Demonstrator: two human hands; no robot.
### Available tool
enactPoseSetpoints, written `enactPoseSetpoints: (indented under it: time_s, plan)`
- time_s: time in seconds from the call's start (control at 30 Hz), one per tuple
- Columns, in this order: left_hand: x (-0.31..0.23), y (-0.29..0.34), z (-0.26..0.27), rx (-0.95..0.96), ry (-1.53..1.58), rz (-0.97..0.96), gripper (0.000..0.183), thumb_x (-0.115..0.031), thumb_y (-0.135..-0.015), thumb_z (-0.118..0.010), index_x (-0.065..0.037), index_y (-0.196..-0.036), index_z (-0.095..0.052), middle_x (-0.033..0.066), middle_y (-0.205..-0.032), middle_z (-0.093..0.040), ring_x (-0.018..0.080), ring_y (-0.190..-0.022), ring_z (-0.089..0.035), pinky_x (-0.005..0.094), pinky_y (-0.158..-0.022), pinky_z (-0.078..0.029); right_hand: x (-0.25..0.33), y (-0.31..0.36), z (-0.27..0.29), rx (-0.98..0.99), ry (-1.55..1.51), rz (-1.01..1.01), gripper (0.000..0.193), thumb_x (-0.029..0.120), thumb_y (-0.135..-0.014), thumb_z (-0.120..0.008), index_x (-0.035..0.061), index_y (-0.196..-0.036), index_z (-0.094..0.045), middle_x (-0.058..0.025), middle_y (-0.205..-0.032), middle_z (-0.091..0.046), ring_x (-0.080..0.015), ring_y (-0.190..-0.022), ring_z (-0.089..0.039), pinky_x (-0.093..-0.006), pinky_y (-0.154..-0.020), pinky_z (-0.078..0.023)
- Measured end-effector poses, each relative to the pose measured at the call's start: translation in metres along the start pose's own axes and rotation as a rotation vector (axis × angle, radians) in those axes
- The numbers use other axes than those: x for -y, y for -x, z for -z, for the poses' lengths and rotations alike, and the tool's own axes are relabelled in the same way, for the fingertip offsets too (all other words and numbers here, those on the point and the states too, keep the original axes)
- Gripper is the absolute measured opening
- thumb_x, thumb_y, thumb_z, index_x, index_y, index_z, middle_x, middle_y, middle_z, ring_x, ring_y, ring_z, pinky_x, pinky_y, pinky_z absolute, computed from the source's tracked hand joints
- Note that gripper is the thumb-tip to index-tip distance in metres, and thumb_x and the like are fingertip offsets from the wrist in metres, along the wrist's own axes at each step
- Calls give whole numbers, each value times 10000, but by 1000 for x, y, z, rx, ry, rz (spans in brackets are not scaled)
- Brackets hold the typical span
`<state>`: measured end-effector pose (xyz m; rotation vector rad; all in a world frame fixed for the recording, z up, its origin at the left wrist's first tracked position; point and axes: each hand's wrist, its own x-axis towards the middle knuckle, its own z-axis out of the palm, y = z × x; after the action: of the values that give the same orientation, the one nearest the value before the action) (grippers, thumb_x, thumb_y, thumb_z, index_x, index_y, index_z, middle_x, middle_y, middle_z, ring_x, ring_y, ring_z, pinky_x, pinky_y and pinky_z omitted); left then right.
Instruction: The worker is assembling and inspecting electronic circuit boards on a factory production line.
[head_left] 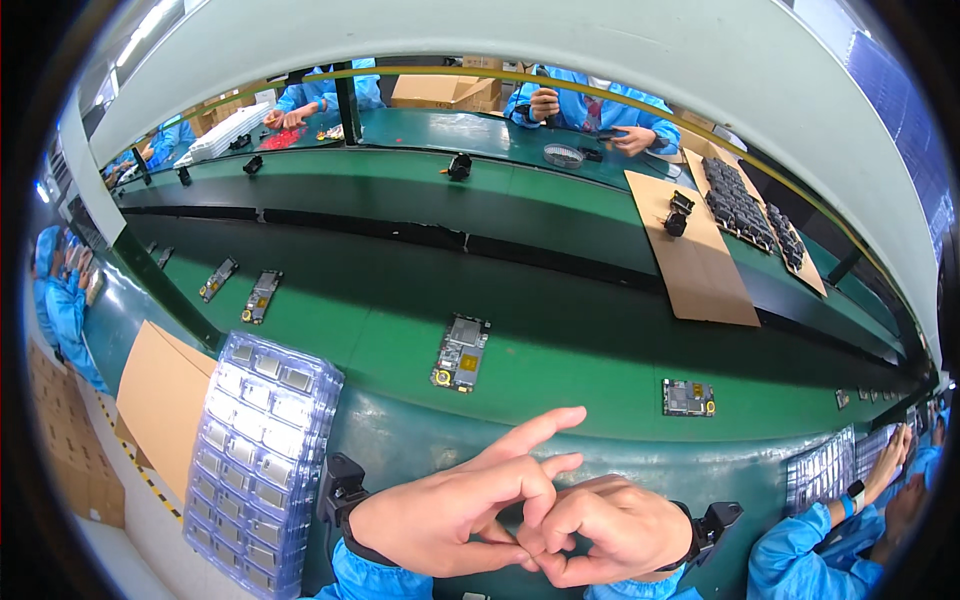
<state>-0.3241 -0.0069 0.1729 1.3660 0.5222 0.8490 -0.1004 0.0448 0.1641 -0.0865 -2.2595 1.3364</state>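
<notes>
Fingertips (524, 556) of your left hand (425, 515) and right hand (630, 530) meet low and central, above the glossy teal surface (385, 430). On your left hand, thumb and forefinger close toward a pinch while the outer fingers splay; your right hand is curled in, thumb against forefinger. Whether anything tiny sits between them, you cannot tell from here. Straight ahead, on the matte green flat belt (570, 365), lies a grey rectangular circuit board with a yellow round part at its near corner (462, 350); its long axis points away from you, leaning rightward at the far end, and your left hand is nearer. A second grey board, turned sideways (688, 397), lies ahead and to the right, nearer your right hand. Just beside your left wrist stands a stack of clear plastic pocket trays holding silver rectangular pieces (265, 465), its length running away from you.
</notes>
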Motion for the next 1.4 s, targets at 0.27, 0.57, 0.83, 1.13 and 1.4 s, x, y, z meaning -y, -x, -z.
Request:
enactPoseSetpoints:
  time_s: [0.27,0.57,0.83,1.13,1.4]
  plan:
    - [5,-1,1,-14,54,-33,395,194,-854,-680,-75,-1022,-444,254,-1661,-1,469,-1508,-218,420,-931,-646,-5,0,-2,-27,17,5,374,8,-837,-789,101,-1031,-484,-40,-854,-698,-239,-697,-691,-352,-596,-551]
    - [5,4,1,-51,152,-60,418,219,-861,-640,-53,-1160,-535,220,-1664,19,444,-1501,-282,379,-909,-654,0,4,7,15,-26,-33,370,-50,-843,-744,107,-1039,-473,-49,-883,-686,-216,-749,-656,-377,-734,-552]
    - [2,3,1,-46,136,-58,444,231,-861,-622,-26,-1216,-551,212,-1667,26,451,-1496,-292,386,-926,-647,1,2,8,-60,-20,27,324,-79,-858,-725,85,-1005,-487,-67,-836,-678,-230,-753,-675,-424,-807,-558]
    - [8,3,-6,-107,148,-124,452,208,-873,-633,-51,-1236,-558,227,-1659,-78,436,-1490,-323,385,-949,-623,-2,3,4,-180,-111,60,333,-116,-888,-693,76,-1017,-453,-144,-869,-702,-240,-808,-720,-457,-885,-552]
    - [17,-4,-16,-231,-181,-284,373,129,-887,-684,3,-1219,-569,250,-1449,-510,321,-1221,-641,372,-948,-621,0,16,-9,-410,-182,16,384,-123,-873,-717,83,-1007,-421,-208,-920,-720,-206,-795,-694,-407,-816,-573]
